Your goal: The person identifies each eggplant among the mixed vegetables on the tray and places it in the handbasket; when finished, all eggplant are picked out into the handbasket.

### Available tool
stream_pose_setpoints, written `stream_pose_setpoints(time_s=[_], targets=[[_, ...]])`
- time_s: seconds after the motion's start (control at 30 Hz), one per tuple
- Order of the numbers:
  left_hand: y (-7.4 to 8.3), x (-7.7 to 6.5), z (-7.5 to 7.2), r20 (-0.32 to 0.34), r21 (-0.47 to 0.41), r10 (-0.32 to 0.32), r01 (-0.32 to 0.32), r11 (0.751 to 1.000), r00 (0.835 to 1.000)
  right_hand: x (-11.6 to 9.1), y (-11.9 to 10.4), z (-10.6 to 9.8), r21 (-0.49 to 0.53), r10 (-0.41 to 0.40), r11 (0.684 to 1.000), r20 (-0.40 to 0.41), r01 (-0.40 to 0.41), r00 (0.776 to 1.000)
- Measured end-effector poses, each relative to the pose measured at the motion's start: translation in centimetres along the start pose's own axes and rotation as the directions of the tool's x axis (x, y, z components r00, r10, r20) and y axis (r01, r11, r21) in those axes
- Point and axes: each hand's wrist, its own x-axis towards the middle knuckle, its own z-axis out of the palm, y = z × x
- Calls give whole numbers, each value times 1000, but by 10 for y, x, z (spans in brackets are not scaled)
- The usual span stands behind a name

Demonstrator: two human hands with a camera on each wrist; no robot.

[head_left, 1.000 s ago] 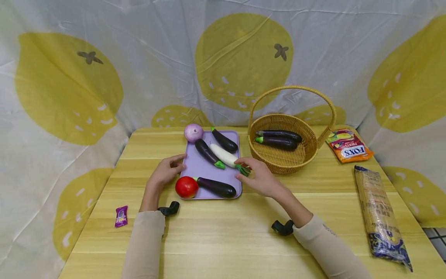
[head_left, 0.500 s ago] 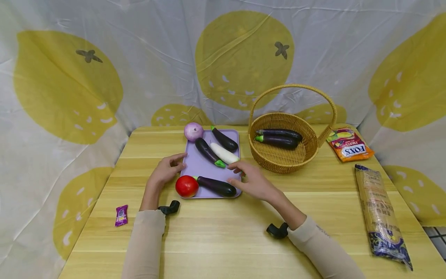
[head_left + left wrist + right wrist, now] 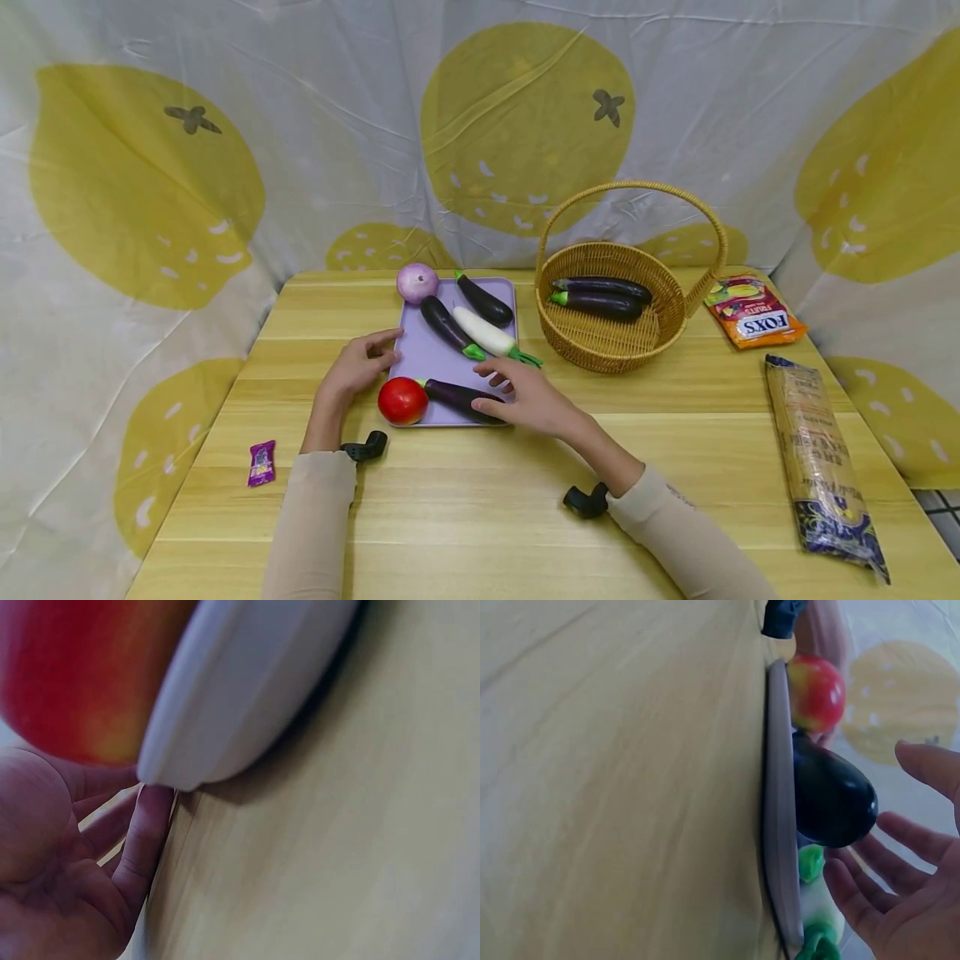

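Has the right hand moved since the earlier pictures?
Yes. Against the tray in the head view, the right hand has moved left and down the picture, from the radish's leaves to the near eggplant.

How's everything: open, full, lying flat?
Golden wicker basket: upright, two long dark eggplants inside.
Rectangular lilac tray: flat, loaded.
Left hand: touching tray edge.
Right hand: open, over tray.
Long clear plastic packet: lying flat.
Red plastic packet: lying flat.
Small purple wrapped sweet: lying flat.

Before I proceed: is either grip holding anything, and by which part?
Nothing: the left grip touches a rectangular lilac tray at its edge; the right grip hangs over a long dark eggplant.
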Motion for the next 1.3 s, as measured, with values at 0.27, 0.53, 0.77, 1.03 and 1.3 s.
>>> stream_pose_setpoints(time_s=[0.27,0.53,0.77,1.03,1.3], targets=[[0,1,1,-6,2,-12,12,1000,1000,5,2,11,-35,13,999,59,-11,998],[1,0,1,-6,-11,-21,21,1000,1000,10,6,21,-110,23,994,87,-14,996],[2,0,1,4,-22,-17,17,1000,1000,12,7,24,-164,49,986,96,-33,994],[-1,1,2,-1,-12,-22,22,1000,1000,12,6,23,-149,50,988,113,-33,992],[-1,1,1,-1,-7,-24,24,1000,1000,9,5,13,-125,60,991,84,-49,995]])
